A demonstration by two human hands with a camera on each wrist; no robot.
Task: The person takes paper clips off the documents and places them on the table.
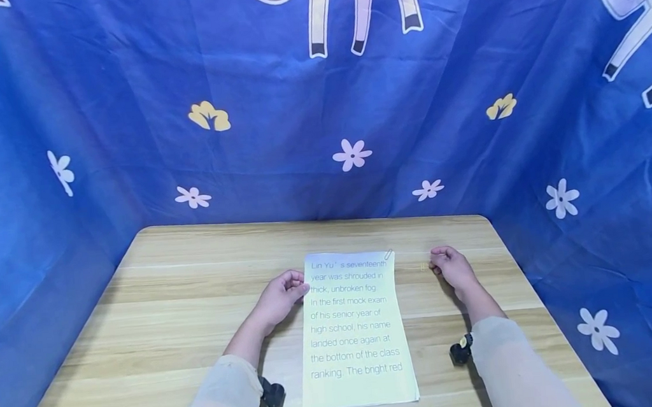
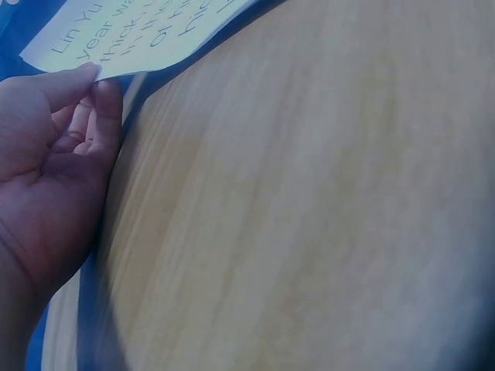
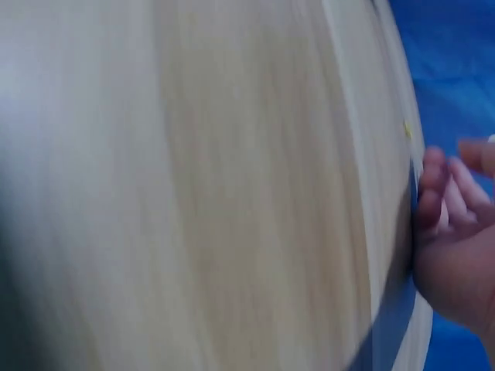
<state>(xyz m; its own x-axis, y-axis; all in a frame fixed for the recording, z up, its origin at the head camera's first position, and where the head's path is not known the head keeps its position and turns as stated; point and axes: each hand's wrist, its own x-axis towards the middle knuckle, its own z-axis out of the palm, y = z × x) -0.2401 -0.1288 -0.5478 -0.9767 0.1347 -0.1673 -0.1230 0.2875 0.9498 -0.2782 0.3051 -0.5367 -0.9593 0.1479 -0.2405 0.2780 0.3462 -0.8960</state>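
Pale yellow paper [image 1: 352, 316] is pinched at its left edge by the left hand [image 1: 278, 298]; the right hand [image 1: 454, 270], fingers loosely bent around nothing, hovers beside a small yellow clip [image 1: 423, 267]. Keeping the sheets flush should help.

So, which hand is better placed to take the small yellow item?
Probably the right hand: it is beside the small yellow item, while the left hand holds the paper by its left edge.
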